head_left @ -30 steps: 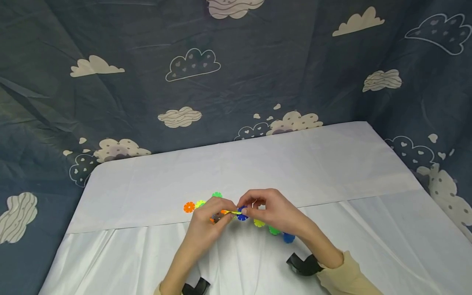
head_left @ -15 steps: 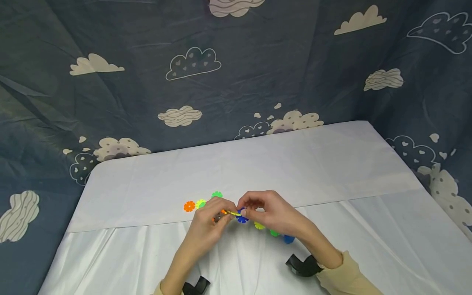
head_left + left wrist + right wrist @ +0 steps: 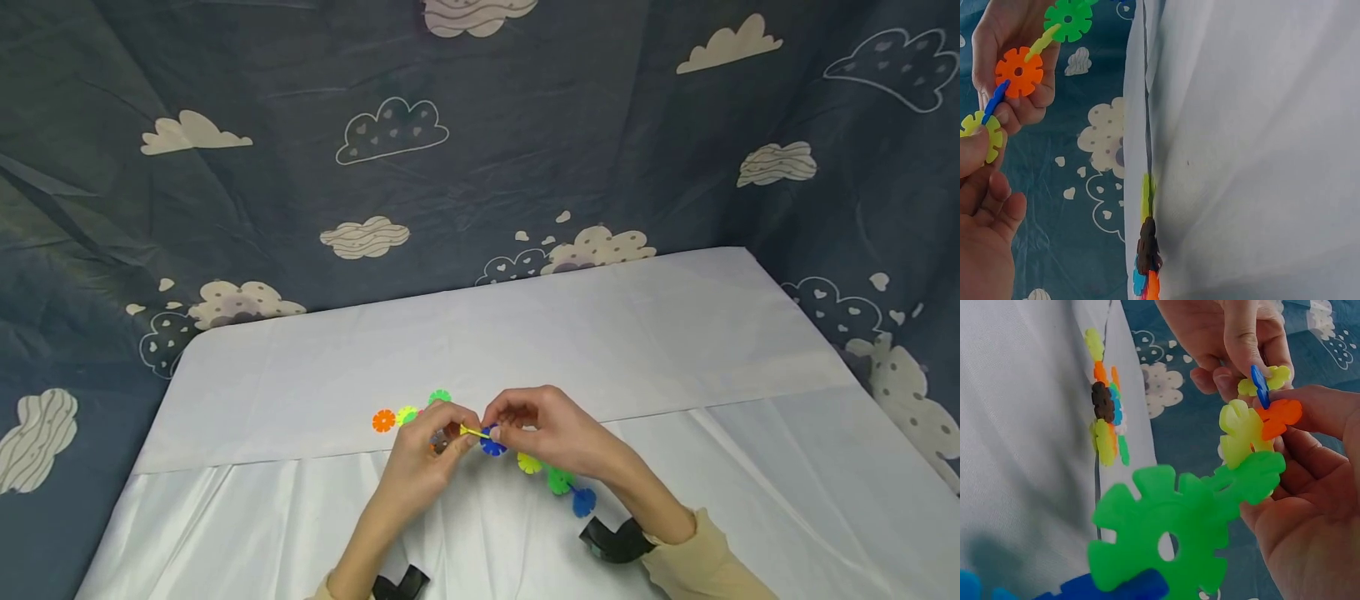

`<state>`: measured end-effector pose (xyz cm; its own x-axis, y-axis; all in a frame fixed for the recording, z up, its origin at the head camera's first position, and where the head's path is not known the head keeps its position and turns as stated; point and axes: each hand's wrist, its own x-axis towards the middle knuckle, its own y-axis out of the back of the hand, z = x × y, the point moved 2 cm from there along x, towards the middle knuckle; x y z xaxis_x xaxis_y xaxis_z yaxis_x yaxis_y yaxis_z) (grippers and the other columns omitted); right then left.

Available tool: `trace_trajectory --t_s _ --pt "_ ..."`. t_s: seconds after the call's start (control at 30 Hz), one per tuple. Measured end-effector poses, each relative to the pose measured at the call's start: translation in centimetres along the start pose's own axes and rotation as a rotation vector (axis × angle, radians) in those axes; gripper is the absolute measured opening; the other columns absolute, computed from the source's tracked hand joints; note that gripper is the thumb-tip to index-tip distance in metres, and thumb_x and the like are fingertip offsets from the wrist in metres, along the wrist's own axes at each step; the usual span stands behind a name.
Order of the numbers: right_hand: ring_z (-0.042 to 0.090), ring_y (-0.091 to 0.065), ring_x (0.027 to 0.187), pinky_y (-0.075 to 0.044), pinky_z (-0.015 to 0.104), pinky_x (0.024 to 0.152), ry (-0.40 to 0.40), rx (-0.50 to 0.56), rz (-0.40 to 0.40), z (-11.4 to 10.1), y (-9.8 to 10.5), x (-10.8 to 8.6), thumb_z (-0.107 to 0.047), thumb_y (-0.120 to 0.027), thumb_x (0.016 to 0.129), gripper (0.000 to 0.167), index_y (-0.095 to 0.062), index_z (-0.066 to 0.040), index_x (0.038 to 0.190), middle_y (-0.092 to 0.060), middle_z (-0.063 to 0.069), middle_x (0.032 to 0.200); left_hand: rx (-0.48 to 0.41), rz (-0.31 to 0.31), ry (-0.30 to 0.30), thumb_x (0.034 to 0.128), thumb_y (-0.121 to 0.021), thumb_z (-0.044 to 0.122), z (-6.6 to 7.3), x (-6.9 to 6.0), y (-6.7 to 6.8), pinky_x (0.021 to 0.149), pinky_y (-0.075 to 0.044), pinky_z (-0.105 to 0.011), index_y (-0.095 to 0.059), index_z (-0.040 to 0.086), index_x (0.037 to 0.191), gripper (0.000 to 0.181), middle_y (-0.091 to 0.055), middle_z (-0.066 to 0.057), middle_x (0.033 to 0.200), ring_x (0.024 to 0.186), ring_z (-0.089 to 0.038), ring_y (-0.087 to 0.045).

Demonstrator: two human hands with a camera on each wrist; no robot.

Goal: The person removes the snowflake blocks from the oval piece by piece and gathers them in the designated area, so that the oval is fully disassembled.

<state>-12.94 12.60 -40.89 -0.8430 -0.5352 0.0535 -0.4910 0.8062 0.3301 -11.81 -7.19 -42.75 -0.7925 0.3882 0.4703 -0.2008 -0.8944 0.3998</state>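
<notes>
My left hand [image 3: 423,446] pinches a yellow notched plastic disc [image 3: 994,135], its thumb lying over the disc in the left wrist view. A dark blue disc [image 3: 492,443] is slotted into that yellow disc. My right hand [image 3: 558,429] pinches the linked chain near the blue disc and an orange disc [image 3: 1020,84]. From there the chain runs on through another yellow disc [image 3: 1238,428] and green discs [image 3: 1125,515] to a blue disc [image 3: 584,502], which hangs below my right hand. The fingertips of both hands almost meet; the right fingers partly cover the orange disc.
Loose discs lie on the white-covered table [image 3: 315,375] beyond my left hand, among them an orange one [image 3: 383,421], a green one [image 3: 440,396] and a brown one [image 3: 1102,402]. A dark cloud-print cloth [image 3: 525,150] hangs behind. Black straps sit at both wrists.
The chain's far end has swung down, so its green and blue discs show more below my right hand. The pinched yellow disc has tilted slightly. Both hands stay nearly in place.
</notes>
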Motion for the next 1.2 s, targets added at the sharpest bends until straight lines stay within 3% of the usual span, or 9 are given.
trace_trajectory --t_s 0.1,0.33,0.6,0.77,0.9,1.2 --pt "0.019 -0.060 0.080 -0.054 0.033 0.074 0.003 0.025 -0.017 0.0 0.1 0.0 -0.006 -0.067 0.092 0.011 -0.069 -0.013 0.100 -0.067 -0.002 0.089 0.004 -0.013 0.009 0.0879 -0.071 0.001 0.0 0.0 -0.1 0.056 -0.044 -0.027 -0.064 0.018 0.094 0.019 -0.062 0.004 0.089 0.077 -0.014 -0.049" --pt "0.021 -0.061 0.080 -0.055 0.033 0.073 -0.002 0.068 -0.023 -0.1 0.3 -0.2 -0.006 -0.067 0.092 0.009 -0.069 -0.011 0.100 -0.067 0.001 0.091 0.002 -0.049 -0.066 0.0924 -0.065 0.001 0.2 0.1 -0.5 0.064 -0.043 -0.026 -0.060 0.013 0.098 0.014 -0.062 -0.002 0.094 0.081 -0.014 -0.048" --pt "0.021 -0.061 0.078 -0.056 0.034 0.072 0.004 0.089 -0.034 0.1 0.5 -0.2 -0.004 -0.066 0.092 0.010 -0.069 -0.009 0.100 -0.066 0.003 0.091 0.019 -0.018 -0.066 0.0906 -0.063 -0.005 0.3 -0.1 -1.2 0.075 -0.047 -0.027 -0.058 0.008 0.104 0.019 -0.062 -0.004 0.102 0.088 -0.017 -0.053" --pt "0.021 -0.060 0.074 -0.056 0.033 0.069 0.009 0.102 -0.055 0.1 0.8 -0.2 -0.003 -0.065 0.093 0.011 -0.069 -0.009 0.101 -0.065 0.005 0.090 -0.059 -0.008 -0.013 0.0923 -0.062 -0.003 0.4 -0.2 -1.5 0.075 -0.049 -0.027 -0.059 0.007 0.103 0.015 -0.063 -0.005 0.102 0.089 -0.016 -0.056" --pt "0.021 -0.060 0.071 -0.055 0.032 0.066 0.022 0.118 -0.074 0.1 0.9 -0.2 -0.001 -0.064 0.093 0.012 -0.068 -0.007 0.102 -0.065 0.006 0.088 -0.116 -0.016 -0.007 0.0941 -0.060 -0.003 0.3 -0.2 -1.5 0.074 -0.050 -0.028 -0.059 0.007 0.103 0.014 -0.064 -0.006 0.101 0.087 -0.016 -0.057" --pt "0.021 -0.059 0.072 -0.055 0.032 0.067 0.026 0.125 -0.082 0.0 1.0 -0.2 -0.001 -0.064 0.093 0.012 -0.068 -0.007 0.102 -0.065 0.006 0.088 -0.125 0.004 -0.023 0.0951 -0.060 -0.001 0.3 -0.1 -1.5 0.076 -0.050 -0.029 -0.058 0.008 0.103 0.012 -0.063 -0.005 0.100 0.088 -0.020 -0.058"
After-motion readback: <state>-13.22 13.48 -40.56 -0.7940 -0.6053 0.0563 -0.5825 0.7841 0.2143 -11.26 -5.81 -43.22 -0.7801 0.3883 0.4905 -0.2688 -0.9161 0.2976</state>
